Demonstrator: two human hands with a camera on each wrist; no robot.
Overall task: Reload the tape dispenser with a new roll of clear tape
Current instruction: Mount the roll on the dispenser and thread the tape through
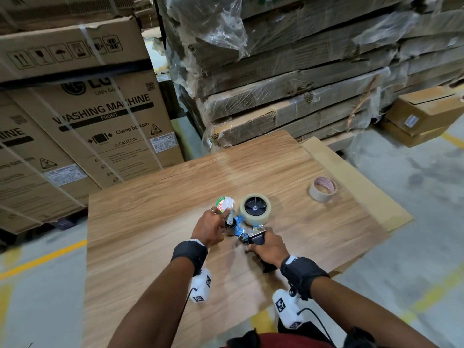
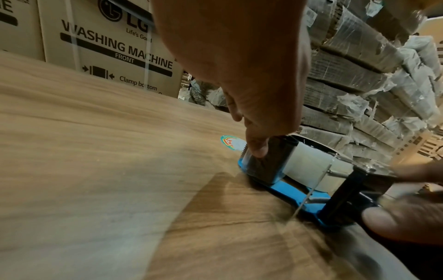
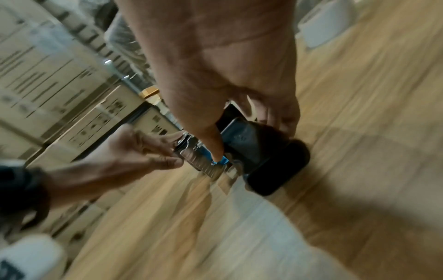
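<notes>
tape dispenser (image 1: 247, 231) flat on wooden board (image 1: 150, 222), new roll (image 1: 255, 208) mounted, left hand (image 1: 209, 228) pinching its roller end, right hand (image 1: 270, 248) curled round its handle, spare roll (image 1: 322, 188) at 2 o'clock near board edge

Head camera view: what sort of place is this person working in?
Most likely a warehouse or stockroom: big strapped washing machine cartons, a plastic-wrapped stack of flattened cardboard, and yellow lines painted on the concrete floor.

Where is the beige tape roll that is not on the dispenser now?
In the head view, the beige tape roll lies alone on the wooden board, to the right of the dispenser and beyond the right hand.
</notes>
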